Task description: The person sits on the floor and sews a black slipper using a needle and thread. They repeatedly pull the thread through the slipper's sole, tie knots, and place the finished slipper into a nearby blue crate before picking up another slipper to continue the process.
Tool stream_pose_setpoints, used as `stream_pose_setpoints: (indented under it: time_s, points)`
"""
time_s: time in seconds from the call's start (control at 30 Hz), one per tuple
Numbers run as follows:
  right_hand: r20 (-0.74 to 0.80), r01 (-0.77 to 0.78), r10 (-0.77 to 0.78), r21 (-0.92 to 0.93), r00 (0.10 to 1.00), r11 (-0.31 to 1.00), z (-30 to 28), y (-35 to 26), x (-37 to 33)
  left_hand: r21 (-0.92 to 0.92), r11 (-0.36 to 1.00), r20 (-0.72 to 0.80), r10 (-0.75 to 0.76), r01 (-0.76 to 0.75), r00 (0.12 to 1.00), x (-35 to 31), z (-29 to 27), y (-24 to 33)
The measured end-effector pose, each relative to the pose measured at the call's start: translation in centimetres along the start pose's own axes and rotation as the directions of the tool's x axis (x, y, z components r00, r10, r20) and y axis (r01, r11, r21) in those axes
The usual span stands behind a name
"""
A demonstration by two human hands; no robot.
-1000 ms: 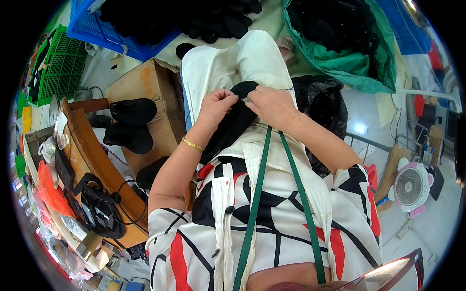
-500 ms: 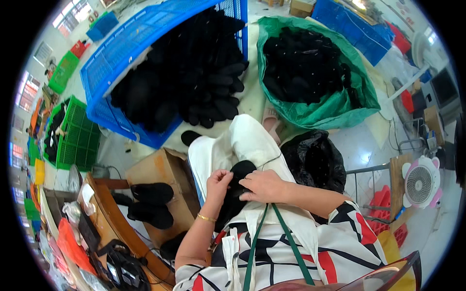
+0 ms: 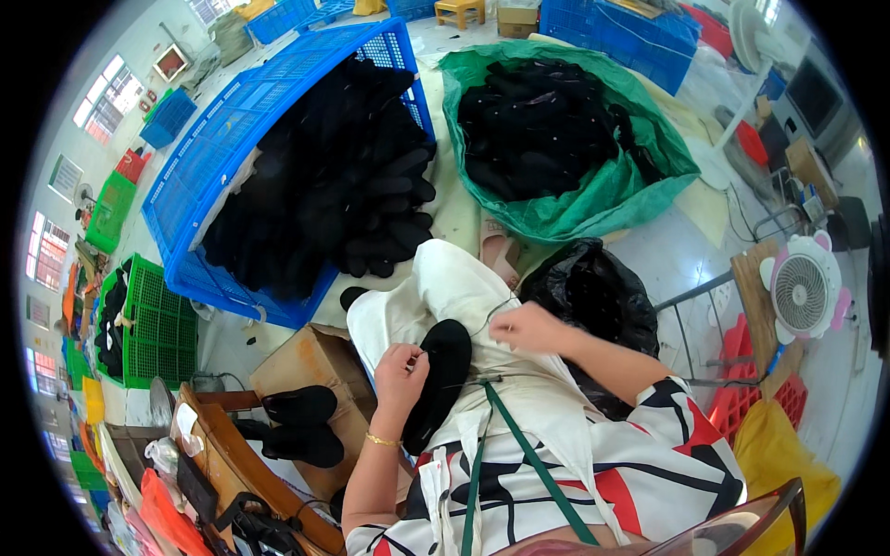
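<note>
A black soft shoe [image 3: 443, 375] lies lengthwise on my lap, over a white apron [image 3: 464, 269]. My left hand [image 3: 401, 372] grips its left edge, thumb and fingers pinched together at the upper surface. To the right of the shoe, my right hand [image 3: 527, 328] is held up above the apron, its fingers curled and slightly blurred. A thin dark thread [image 3: 486, 318] curves between the shoe and that hand; whatever the right fingertips pinch is too small to make out.
A blue crate [image 3: 232, 130] full of black shoes stands ahead on the left, a green sack [image 3: 672, 171] of black pieces ahead on the right. Beside my right knee sits a black plastic bag [image 3: 630, 287]. Two black shoes [image 3: 301, 424] rest by a cardboard box [image 3: 306, 361] at left; a fan [image 3: 801, 283] stands right.
My right hand has come off the shoe and moved up and to the right. The left hand stays on the shoe's edge. The whole view has shifted a little.
</note>
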State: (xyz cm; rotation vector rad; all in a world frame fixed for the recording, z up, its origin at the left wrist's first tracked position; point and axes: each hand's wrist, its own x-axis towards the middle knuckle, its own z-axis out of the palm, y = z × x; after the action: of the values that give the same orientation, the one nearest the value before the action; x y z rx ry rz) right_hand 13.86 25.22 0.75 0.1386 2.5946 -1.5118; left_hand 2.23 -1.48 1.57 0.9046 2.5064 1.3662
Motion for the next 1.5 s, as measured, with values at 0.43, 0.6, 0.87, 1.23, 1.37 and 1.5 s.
stream_pose_setpoints:
  time_s: [0.43,0.6,0.87,1.23,1.37,1.5]
  points:
    - [-0.504,0.714,0.74,0.699,0.446,0.045,-21.4,18.3,-14.5,0.583,0.716,0.243,0.296,-0.383,0.924,0.1,-1.6,-0.6]
    - [-0.519,0.729,0.76,0.679,0.392,0.087,-23.5,21.2,-19.6,0.605,0.695,0.279,0.272,-0.388,0.921,0.0,-1.8,-0.4]
    - [-0.65,0.784,0.759,0.493,0.044,0.376,-24.3,25.6,-22.0,0.424,0.905,0.256,-0.163,0.041,0.953,-0.5,0.3,0.9]
    - [-0.263,-0.051,0.309,0.68,0.914,0.731,-0.9,6.0,-1.0,0.187,0.979,0.313,-0.136,0.08,0.94,-2.3,0.4,1.7]
    - [0.007,-0.097,0.114,0.584,0.993,0.806,3.6,-0.1,3.9,0.319,0.935,0.275,0.064,-0.154,0.959,-3.0,-1.5,2.6]
    - [-0.081,0.01,0.014,0.281,0.997,0.96,6.0,-4.0,5.4,0.014,0.999,0.16,-0.045,0.043,0.986,-4.3,-2.3,-0.2]
